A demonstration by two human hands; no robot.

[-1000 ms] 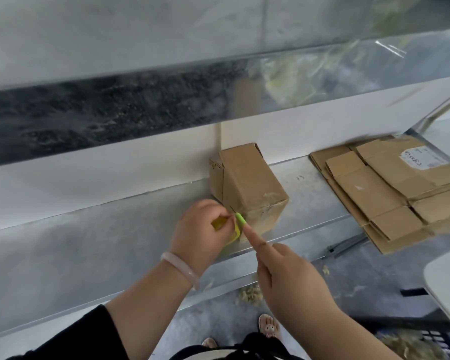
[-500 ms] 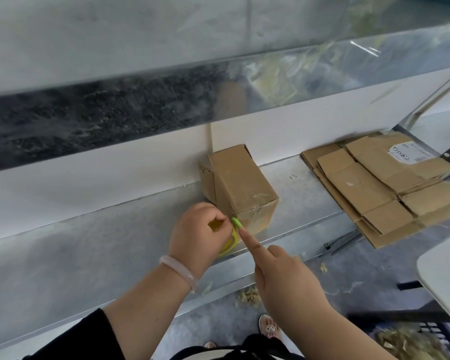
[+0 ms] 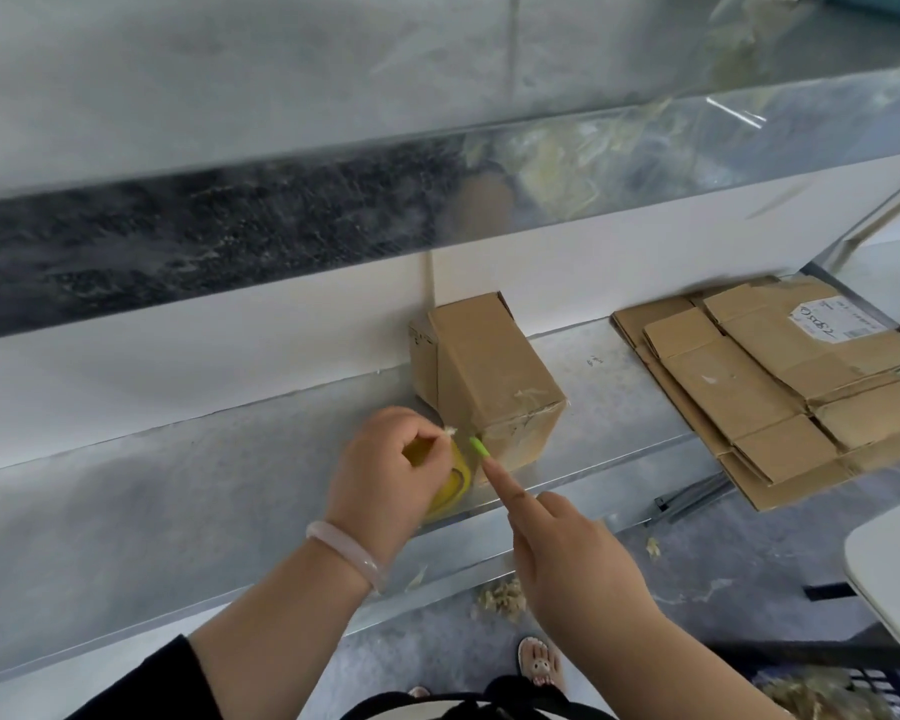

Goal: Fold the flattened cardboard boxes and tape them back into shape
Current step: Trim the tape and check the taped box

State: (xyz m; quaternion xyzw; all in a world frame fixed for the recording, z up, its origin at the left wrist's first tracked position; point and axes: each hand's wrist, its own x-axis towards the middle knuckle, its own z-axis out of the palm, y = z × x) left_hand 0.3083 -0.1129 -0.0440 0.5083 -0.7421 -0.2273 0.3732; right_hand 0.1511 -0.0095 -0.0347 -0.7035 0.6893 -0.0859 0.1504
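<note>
Starting at the left, our left hand is curled round a yellow tape roll, fingers closed on it and a pale bracelet at the wrist. It sits low over the metal shelf, just left of the box. A wisp of tape end seems to stick up from the knuckles, though it is too small to be sure.

Next comes our right hand. It holds nothing. The forefinger is straight and the other fingers are tucked in. Its green-nailed fingertip lies at the near lower corner of the box, touching it or all but; we cannot tell which.

The box stands folded on the shelf, its far end against the white wall, with creased tape across the near face. We judge it light and hollow, stiff along the edges but ready to dent in the panels and to slide on bare metal. So we would steady it by a corner or a folded edge and press the tape down along a seam.

Further right, well apart from both hands, the flat boxes lie stacked and overhang the shelf's front lip. The top one bears a white label. They look thin and floppy and are best lifted by a long edge.
</note>
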